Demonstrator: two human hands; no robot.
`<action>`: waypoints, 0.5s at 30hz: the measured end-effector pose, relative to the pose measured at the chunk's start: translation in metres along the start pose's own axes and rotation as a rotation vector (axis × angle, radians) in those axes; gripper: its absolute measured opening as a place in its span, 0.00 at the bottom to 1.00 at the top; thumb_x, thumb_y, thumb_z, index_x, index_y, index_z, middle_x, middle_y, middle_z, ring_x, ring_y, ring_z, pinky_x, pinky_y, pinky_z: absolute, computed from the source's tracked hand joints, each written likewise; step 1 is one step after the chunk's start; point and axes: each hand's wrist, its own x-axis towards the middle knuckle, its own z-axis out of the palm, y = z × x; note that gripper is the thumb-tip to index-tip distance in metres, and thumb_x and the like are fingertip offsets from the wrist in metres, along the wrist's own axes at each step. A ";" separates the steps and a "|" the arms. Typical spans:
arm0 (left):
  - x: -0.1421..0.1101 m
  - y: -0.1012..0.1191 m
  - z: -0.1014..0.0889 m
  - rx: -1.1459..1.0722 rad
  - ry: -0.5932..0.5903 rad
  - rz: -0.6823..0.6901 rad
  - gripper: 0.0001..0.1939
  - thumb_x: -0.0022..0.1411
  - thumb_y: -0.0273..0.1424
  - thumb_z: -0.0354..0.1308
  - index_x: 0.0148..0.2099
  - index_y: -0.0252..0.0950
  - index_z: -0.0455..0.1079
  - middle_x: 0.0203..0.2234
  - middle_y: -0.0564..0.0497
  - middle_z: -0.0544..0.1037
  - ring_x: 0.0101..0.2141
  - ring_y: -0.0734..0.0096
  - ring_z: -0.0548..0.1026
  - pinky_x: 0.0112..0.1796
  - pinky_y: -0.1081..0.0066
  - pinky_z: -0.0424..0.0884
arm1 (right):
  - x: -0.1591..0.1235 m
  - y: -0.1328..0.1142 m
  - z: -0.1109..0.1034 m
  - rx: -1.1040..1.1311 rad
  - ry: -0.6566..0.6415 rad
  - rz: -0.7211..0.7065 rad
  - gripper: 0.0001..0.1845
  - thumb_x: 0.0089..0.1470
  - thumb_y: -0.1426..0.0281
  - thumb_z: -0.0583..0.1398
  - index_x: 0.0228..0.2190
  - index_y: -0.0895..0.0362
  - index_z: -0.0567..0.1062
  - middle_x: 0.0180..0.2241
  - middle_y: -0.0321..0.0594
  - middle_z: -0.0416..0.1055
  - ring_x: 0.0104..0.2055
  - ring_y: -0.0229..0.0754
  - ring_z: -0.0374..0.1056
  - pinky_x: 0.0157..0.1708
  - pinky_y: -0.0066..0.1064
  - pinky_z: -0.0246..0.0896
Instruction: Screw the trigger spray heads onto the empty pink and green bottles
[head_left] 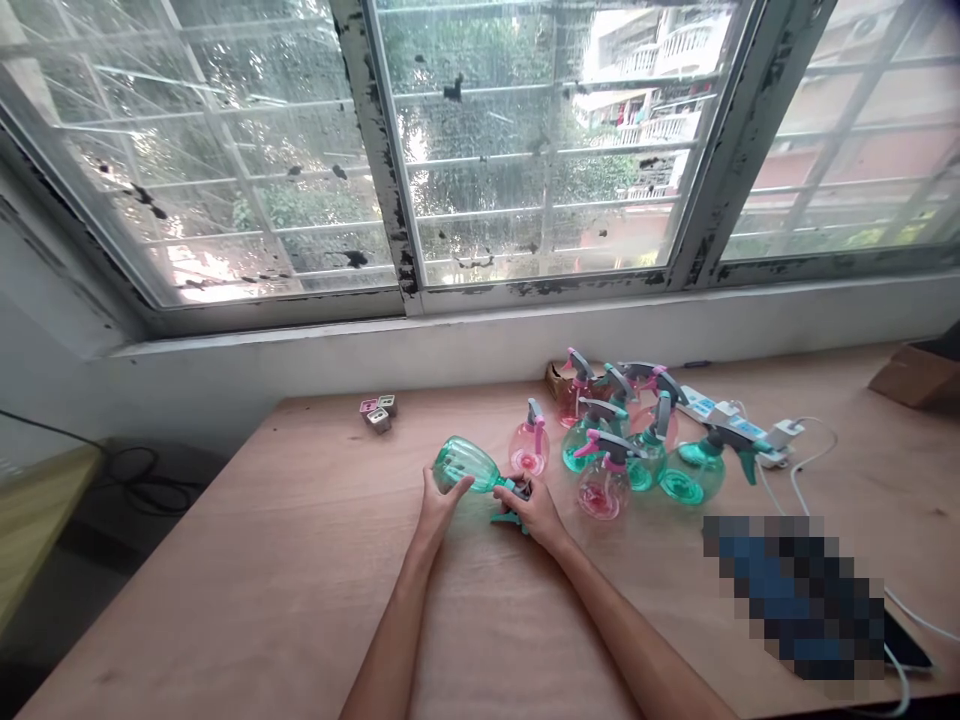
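Observation:
A clear green spray bottle [466, 462] lies tilted on its side between my hands, its base toward the upper left. My left hand [442, 498] is wrapped round the bottle's body, thumb along the near side. Around the grey and green spray head at the neck, my right hand [534, 508] is closed; its fingers hide much of the head, and the green trigger [510, 519] shows below them. Just beyond my right hand stands an upright pink spray bottle [529, 447]. Another pink spray bottle [602, 490] stands to the right.
Several more pink and green spray bottles [645, 455] cluster at the right. Behind them are a power strip [701, 405] and plugs with white cables. Small square pieces [379, 412] lie back left. A blurred-out dark device [806, 600] lies front right; a cardboard box [911, 375] is far right.

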 end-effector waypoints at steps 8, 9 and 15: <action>0.005 -0.004 -0.001 -0.008 -0.093 0.016 0.36 0.44 0.34 0.74 0.54 0.39 0.64 0.47 0.46 0.77 0.49 0.56 0.77 0.52 0.57 0.71 | 0.005 -0.002 -0.002 0.084 0.055 0.025 0.22 0.48 0.52 0.68 0.32 0.56 0.72 0.27 0.38 0.78 0.22 0.40 0.73 0.22 0.30 0.68; 0.005 -0.004 -0.001 -0.005 -0.097 0.018 0.37 0.42 0.33 0.75 0.54 0.40 0.64 0.48 0.46 0.76 0.49 0.56 0.76 0.52 0.57 0.71 | 0.005 -0.002 -0.002 0.087 0.057 0.024 0.22 0.48 0.52 0.68 0.32 0.56 0.72 0.27 0.38 0.78 0.22 0.40 0.73 0.22 0.30 0.68; 0.002 0.000 0.000 0.000 -0.088 0.012 0.31 0.50 0.39 0.71 0.53 0.39 0.65 0.46 0.46 0.78 0.48 0.56 0.77 0.51 0.58 0.71 | 0.001 -0.001 0.001 0.062 0.052 -0.004 0.20 0.48 0.54 0.69 0.31 0.56 0.72 0.25 0.35 0.77 0.22 0.39 0.72 0.24 0.31 0.68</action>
